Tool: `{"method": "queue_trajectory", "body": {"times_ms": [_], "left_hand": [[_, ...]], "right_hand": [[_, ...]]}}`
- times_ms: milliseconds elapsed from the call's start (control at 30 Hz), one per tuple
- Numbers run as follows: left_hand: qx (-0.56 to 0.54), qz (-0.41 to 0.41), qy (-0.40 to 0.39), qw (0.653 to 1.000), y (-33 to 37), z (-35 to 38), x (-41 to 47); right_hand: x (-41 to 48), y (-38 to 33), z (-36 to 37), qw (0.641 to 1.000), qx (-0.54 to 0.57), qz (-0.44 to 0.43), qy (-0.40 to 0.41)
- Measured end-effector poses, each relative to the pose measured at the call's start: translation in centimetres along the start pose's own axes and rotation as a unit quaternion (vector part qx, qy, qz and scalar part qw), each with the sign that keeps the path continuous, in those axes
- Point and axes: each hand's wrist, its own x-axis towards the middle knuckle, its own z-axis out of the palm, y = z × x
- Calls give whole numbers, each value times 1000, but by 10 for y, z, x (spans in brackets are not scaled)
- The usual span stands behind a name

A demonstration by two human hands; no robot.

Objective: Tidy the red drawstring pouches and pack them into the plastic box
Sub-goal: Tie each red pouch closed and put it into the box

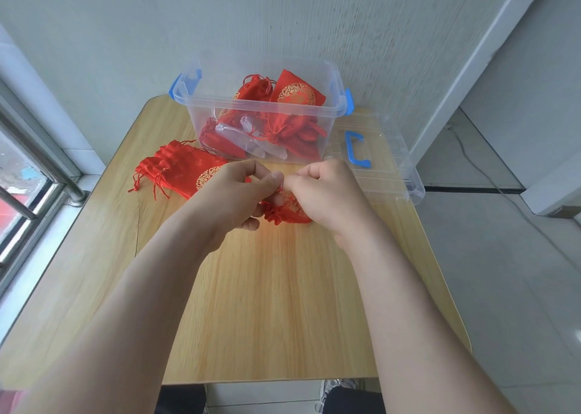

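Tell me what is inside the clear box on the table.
The box holds a loose pile of red pouches with gold prints, plus some pale see-through pieces. Whatever lies beneath the pile is hidden.

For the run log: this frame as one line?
phase: tidying | left hand, right hand: both pinch one pouch | plastic box: open, part-filled | lid: beside box | loose pouches: unpacked

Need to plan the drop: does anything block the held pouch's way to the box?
Nothing visible does. The pouch is just before the plastic box, open on top; its lid lies off to the right.
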Motion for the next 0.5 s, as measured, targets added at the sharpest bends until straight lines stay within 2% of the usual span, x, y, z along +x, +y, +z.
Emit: {"method": "queue_trajectory", "body": {"times_ms": [200, 367, 500], "left_hand": [[18, -21, -18, 999, 1, -9, -4], [36, -4, -22, 999, -1, -9, -1], [111, 20, -42, 993, -4, -8, 0]], "right_hand": [[-4, -1, -2, 1000, -8, 18, -6], [-5, -3, -3, 999, -25, 13, -39], [-2, -6, -4, 998, 36, 16, -56]]}}
